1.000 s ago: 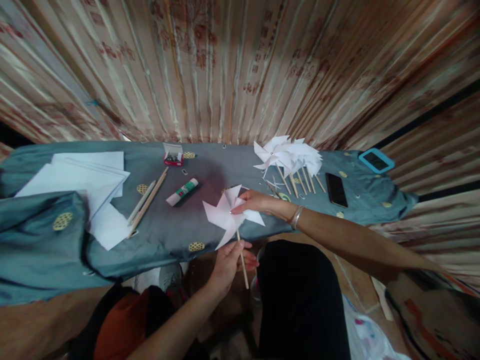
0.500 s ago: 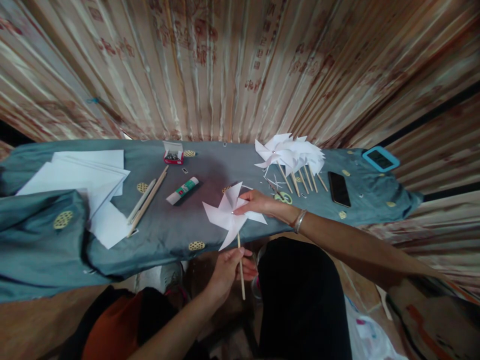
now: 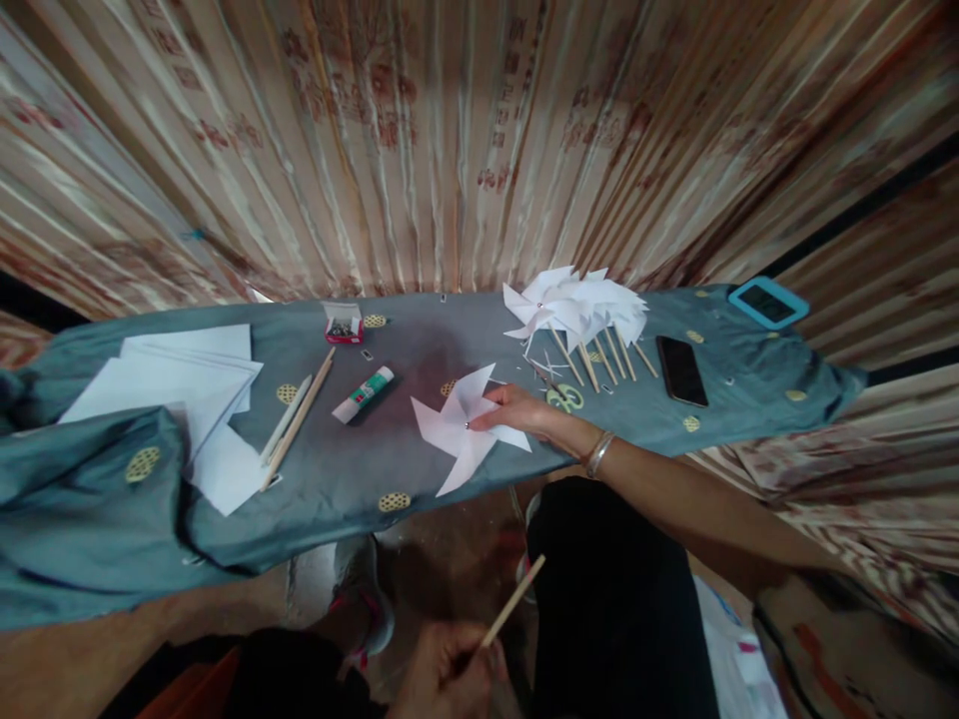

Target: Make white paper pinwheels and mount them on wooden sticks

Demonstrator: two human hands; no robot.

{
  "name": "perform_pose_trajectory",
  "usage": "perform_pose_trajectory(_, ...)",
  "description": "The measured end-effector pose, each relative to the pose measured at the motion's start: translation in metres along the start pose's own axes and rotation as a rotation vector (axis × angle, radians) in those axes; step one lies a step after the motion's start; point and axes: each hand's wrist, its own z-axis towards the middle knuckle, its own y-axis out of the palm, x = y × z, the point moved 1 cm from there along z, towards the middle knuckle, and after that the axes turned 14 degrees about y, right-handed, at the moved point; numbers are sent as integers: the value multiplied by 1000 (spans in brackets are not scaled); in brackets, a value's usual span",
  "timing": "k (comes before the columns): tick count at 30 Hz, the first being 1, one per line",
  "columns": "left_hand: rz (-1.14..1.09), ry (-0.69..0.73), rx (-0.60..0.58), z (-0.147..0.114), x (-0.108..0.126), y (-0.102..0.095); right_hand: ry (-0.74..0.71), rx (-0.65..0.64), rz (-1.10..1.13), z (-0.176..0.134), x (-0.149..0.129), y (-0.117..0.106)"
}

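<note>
1. The right hand [image 3: 516, 411] hides part of the pinwheel [image 3: 454, 436] from me.
2. Below the pinwheel, I get the left hand [image 3: 454, 667] blurred and cut off, covering one end of the stick [image 3: 515, 599].
3. Left of the pinwheel, folded cloth [image 3: 97, 504] hides some paper [image 3: 225, 469].

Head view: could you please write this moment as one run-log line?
left hand: holds wooden stick | right hand: holds white paper pinwheel | stick and pinwheel: apart | glue stick: lying on tablecloth

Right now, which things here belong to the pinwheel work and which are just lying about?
Seem part of it: held pinwheel, held stick, spare sticks, paper, red box, glue, scissors, pinwheel pile.
Seem just lying about: phone, blue gadget.
</note>
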Motion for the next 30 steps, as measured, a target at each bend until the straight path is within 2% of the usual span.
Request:
perform_pose_trajectory(3, 104, 210, 142, 13, 40, -19, -39, 21, 46, -5, 2, -2)
perform_pose_trajectory(7, 125, 416, 477, 52, 96, -48, -120, 56, 86, -19, 6, 1)
perform_pose_trajectory(10, 164, 526, 582, 79, 116, -57, -287, 111, 39, -37, 7, 10)
perform_pose_trajectory(12, 128, 536, 585, 90, 121, -56, -389, 198, -66, -53, 9, 17)
perform_pose_trajectory(15, 72, 552, 520, 98, 127, -50, -575, 382, -198, -77, 12, 24)
perform_pose_trajectory(19, 69, 539, 391, 98, 137, -42, -962, 473, -402, -107, 17, 25)
perform_pose_trajectory(21, 71, 520, 355, 98, 140, -37, -1076, 536, -494, -116, 19, 24)
perform_pose_trajectory(25, 93, 478, 326, 100, 137, -32, -1143, 614, -575, -118, 22, 22)
perform_pose_trajectory(30, 76, 437, 287, 108, 132, -30, -1216, 653, -543, -108, 20, 17)
